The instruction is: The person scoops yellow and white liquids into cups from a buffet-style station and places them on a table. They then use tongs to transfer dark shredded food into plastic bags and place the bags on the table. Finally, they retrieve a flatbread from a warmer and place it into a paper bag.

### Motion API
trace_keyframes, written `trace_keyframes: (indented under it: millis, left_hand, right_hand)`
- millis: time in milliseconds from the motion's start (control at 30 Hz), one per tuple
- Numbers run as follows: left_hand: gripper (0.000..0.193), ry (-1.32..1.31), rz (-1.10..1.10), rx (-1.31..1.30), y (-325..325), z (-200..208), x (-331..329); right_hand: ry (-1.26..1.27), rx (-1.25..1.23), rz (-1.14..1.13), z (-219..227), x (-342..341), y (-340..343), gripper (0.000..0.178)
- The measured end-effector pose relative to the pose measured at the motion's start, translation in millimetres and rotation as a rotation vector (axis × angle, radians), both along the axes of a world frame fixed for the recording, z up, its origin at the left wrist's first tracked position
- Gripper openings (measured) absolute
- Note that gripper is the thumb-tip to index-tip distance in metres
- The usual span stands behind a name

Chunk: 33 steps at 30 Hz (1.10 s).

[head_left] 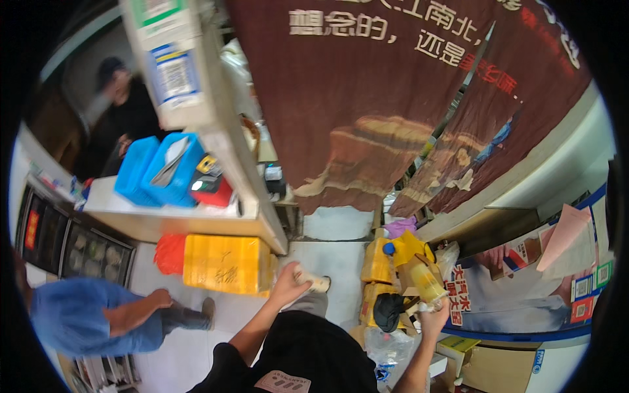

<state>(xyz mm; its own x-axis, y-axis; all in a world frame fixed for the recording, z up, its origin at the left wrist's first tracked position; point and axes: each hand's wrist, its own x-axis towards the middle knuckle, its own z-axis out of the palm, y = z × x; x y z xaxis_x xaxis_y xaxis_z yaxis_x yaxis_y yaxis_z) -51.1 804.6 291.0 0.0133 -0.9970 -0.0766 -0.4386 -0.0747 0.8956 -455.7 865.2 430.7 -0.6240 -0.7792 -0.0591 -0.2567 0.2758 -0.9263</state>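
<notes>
My left hand (290, 285) is held out in front of my body above the pale floor, its fingers curled. Something small and whitish shows at the fingertips, too unclear to name. Out to the right, my right hand (434, 318) grips one end of a bottle (427, 283) with pale yellow contents. The bottle is tilted and overlaps an open cardboard box (407, 278) behind it. Close by the right hand is a black bundle (389, 310) on the stacked yellow boxes (378, 261).
A patched brown curtain (367, 85) hangs ahead. Yellow carton (226, 263) and red bag (170, 254) stand below the counter (164, 224), which carries blue baskets (139, 171). One person in blue (92, 318) is at left; another in black (124, 108) is beyond the counter. A clear plastic bag (391, 350) lies at right.
</notes>
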Motion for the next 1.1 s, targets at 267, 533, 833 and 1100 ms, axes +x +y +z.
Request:
trace_keyframes:
  millis: [267, 533, 833, 1100]
  left_hand:
    - [0.074, 0.022, -0.456, -0.089, -329.5, 180.3, -181.8]
    - [0.067, 0.289, 0.276, -0.305, -567.5, 206.1, -50.0]
    - [0.044, 0.932, 1.252, -0.450, -627.7, 250.4, 88.4]
    - [0.054, 1.694, 1.423, -0.248, -847.7, 96.0, 59.2]
  right_hand:
    - [0.218, -0.091, 0.327, 29.0, 33.9, -200.8, 0.038]
    - [0.186, 0.094, 0.402, -6.0, -0.3, -463.7, 0.048]
    - [-0.079, -0.102, 0.524, 32.6, -81.2, -835.9, 0.037]
    - [-0.030, 0.006, 0.625, 14.3, -46.4, -1142.3, 0.040]
